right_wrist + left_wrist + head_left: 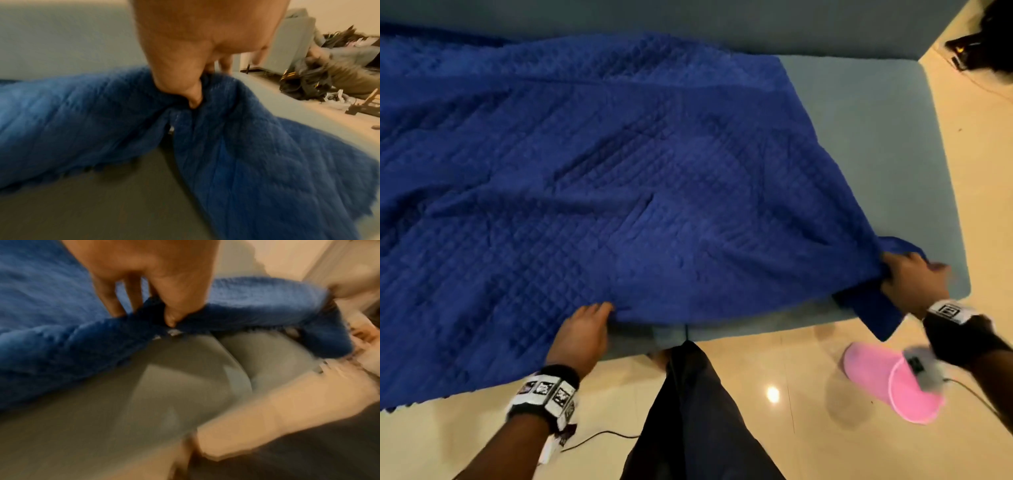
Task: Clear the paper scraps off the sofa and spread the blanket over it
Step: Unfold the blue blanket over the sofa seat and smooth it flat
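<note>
A blue quilted blanket (602, 164) lies over most of the grey sofa seat (876, 137), leaving its right end bare. My left hand (585, 329) pinches the blanket's front edge (144, 321) at the seat's front, thumb and fingers closed on the fabric. My right hand (911, 277) grips the blanket's near right corner (205, 113), which is bunched and hangs over the seat's front edge. No paper scraps show in any view.
A pink slipper (887, 380) lies on the shiny cream floor (774, 370) to the right of my dark trouser leg (695, 411). A thin cable (599, 437) trails on the floor. Dark bags and clutter (308, 81) sit past the sofa's right end.
</note>
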